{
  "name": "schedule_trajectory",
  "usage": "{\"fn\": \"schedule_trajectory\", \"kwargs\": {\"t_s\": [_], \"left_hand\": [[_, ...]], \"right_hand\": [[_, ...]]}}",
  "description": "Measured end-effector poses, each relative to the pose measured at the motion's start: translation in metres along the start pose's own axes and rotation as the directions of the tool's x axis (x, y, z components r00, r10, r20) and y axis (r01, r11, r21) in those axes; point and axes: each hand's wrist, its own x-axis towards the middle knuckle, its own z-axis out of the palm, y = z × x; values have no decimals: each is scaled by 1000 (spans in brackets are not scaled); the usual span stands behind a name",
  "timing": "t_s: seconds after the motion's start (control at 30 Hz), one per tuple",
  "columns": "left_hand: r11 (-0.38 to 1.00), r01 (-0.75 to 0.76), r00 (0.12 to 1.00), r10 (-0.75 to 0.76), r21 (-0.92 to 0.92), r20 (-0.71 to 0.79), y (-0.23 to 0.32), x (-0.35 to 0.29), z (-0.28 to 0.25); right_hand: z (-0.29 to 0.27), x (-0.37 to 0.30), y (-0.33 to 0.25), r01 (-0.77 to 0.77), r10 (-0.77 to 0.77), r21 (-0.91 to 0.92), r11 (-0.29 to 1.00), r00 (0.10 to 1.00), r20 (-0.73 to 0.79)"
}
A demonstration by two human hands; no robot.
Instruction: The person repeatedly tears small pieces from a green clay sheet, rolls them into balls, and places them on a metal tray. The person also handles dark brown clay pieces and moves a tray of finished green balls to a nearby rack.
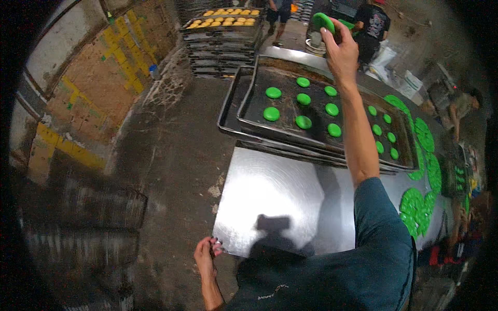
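Observation:
My right hand (342,51) is raised high over the far side of the table, its fingers gripping a flat green dough disc (322,22) by the edge. Below that arm lies a dark baking tray (270,72) with several green dough discs (303,99) spaced out in rows; the forearm covers part of it. Other trays (232,111) sit beneath it. My left hand (206,255) hangs low by the near left corner of the metal table (270,181), away from the dough. Its fingers are loosely bent and apart, with nothing visible held.
Flattened green dough rounds (425,171) line the table's right side. Beyond the table stands a tall stack of trays (220,52), topped with yellow pieces. People (371,28) stand at the back and right. White sacks (385,56) lie behind the table. A yellow-marked board (93,88) is at left.

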Motion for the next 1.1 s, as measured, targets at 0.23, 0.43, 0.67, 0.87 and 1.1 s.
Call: {"fn": "schedule_trajectory", "kwargs": {"t_s": [0.23, 0.43, 0.67, 0.87, 1.1], "left_hand": [[997, 79, 993, -79, 6, -90, -7, -26, 19], [928, -360, 924, 341, 92, 174, 94, 32, 132], [210, -779, 569, 634, 591, 524, 232, 202, 329], [316, -711, 689, 133, 628, 712, 234, 254, 364], [214, -785, 620, 272, 582, 736, 211, 286, 361]], "right_hand": [[140, -108, 153, -10, 388, -502, 865, 650, 654], [52, -160, -29, -199, -7, 149, 969, 576, 817], [-87, -199, -54, -260, -184, 367, 893, 533, 826], [-11, -114, 90, -518, 364, -26, 855, 564, 742], [140, -91, 219, -434, 637, -471, 768, 598, 488]]}}
